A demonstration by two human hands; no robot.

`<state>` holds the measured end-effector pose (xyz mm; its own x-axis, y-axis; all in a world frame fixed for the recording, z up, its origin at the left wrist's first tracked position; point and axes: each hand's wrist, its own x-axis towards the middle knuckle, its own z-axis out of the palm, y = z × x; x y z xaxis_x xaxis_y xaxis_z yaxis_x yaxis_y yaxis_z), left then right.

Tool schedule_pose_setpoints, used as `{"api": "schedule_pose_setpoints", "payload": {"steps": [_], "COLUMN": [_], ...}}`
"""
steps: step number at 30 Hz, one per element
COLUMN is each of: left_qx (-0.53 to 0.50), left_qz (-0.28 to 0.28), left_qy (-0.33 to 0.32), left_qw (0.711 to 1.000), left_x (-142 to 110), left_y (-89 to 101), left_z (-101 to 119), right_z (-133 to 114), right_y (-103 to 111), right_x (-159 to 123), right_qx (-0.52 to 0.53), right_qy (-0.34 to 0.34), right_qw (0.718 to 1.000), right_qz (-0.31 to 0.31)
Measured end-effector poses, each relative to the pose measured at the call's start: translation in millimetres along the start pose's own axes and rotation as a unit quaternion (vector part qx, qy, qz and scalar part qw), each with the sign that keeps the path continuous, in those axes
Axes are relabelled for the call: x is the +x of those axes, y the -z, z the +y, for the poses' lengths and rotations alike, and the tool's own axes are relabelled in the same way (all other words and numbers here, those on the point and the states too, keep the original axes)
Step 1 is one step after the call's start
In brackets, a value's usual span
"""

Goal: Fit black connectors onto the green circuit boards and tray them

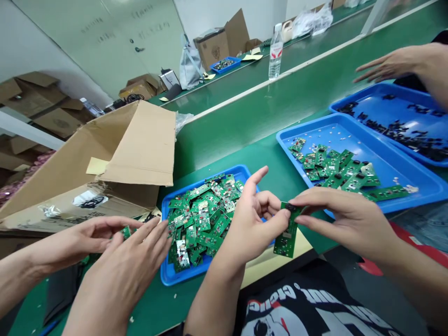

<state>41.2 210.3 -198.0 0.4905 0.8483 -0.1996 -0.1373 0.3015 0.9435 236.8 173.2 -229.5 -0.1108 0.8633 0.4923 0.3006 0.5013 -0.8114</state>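
Observation:
In front of my dark printed shirt, I hold a green circuit board [286, 240] hanging at a slant. My left hand [250, 219] pinches it near its upper end with the thumb, while the index finger points up and away. From the other side, my right hand [346, 219] grips the board's top edge between thumb and fingers, beside a small black part. Behind my left hand is a blue tray [164, 275] heaped with green circuit boards [203, 214]. Beyond my right hand lies another blue tray [360, 123] with more boards, some carrying black parts.
At left, a co-worker's two hands [119, 261] handle a small green board. Another person's hand [402, 63] reaches over a far blue tray [378, 93] of black parts. An open cardboard box [140, 144] stands at left. A water bottle [276, 53] is on the ledge.

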Motion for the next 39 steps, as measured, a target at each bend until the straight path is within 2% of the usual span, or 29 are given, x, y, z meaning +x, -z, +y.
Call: {"api": "schedule_pose_setpoints", "payload": {"steps": [3,8,11,14,16,17,18,19,21,23,27,30,32,34,35,37,39], "left_qx": [0.003,0.037,0.082,0.201,0.329,0.398,0.464,0.526,0.618,0.654,0.652,0.644,0.637,0.630,0.627,0.618,0.609], "left_qz": [-0.008,-0.015,-0.015,-0.002,-0.066,-0.121,-0.179,-0.213,-0.216,-0.196,-0.195,-0.197,-0.191,-0.179,-0.172,-0.159,-0.149], "left_qy": [-0.014,-0.021,-0.028,-0.063,-0.101,-0.123,-0.149,-0.174,-0.215,-0.235,-0.244,-0.253,-0.255,-0.254,-0.254,-0.255,-0.263], "left_qw": [1.000,0.999,0.996,0.977,0.937,0.901,0.855,0.805,0.725,0.692,0.691,0.695,0.702,0.711,0.717,0.726,0.734], "left_x": [4.1,13.1,11.3,2.9,-3.0,-5.1,-6.4,-6.9,-5.8,-4.0,-3.8,-5.5,-6.7,-8.3,-9.5,-12.7,-16.2], "left_y": [-5.3,-7.2,-5.0,-6.0,-10.4,-13.4,-16.6,-19.4,-22.7,-21.7,-13.6,-11.4,-12.6,-14.3,-14.9,-15.1,-14.0], "left_z": [-5.2,-20.6,-31.4,-45.8,-61.2,-70.9,-81.5,-92.5,-113.2,-128.6,-142.1,-148.9,-156.3,-164.9,-168.9,-174.5,-176.5], "right_z": [1.1,15.6,31.4,56.4,75.9,85.5,94.6,102.9,117.0,127.1,130.7,112.8,93.0,73.5,65.9,57.5,57.8], "right_y": [-8.0,-7.8,3.4,29.9,53.8,65.8,76.8,86.2,98.7,103.0,98.7,93.7,87.6,75.7,67.0,45.3,21.0], "right_x": [-6.7,-9.1,-13.7,-22.8,-29.9,-33.1,-35.8,-37.9,-39.9,-39.5,-39.6,-51.5,-67.8,-88.7,-99.9,-122.0,-142.2], "right_qx": [-0.039,-0.060,-0.074,-0.100,-0.124,-0.138,-0.153,-0.167,-0.194,-0.219,-0.269,-0.293,-0.274,-0.212,-0.166,-0.076,-0.004], "right_qy": [0.011,-0.021,-0.085,-0.168,-0.225,-0.254,-0.281,-0.306,-0.346,-0.370,-0.365,-0.322,-0.300,-0.307,-0.326,-0.369,-0.413], "right_qw": [0.998,0.996,0.991,0.975,0.960,0.950,0.939,0.929,0.909,0.895,0.884,0.888,0.903,0.925,0.931,0.923,0.902], "right_qz": [0.045,0.058,0.076,0.103,0.113,0.119,0.124,0.127,0.126,0.117,0.117,0.144,0.139,0.074,0.020,-0.082,-0.121]}}
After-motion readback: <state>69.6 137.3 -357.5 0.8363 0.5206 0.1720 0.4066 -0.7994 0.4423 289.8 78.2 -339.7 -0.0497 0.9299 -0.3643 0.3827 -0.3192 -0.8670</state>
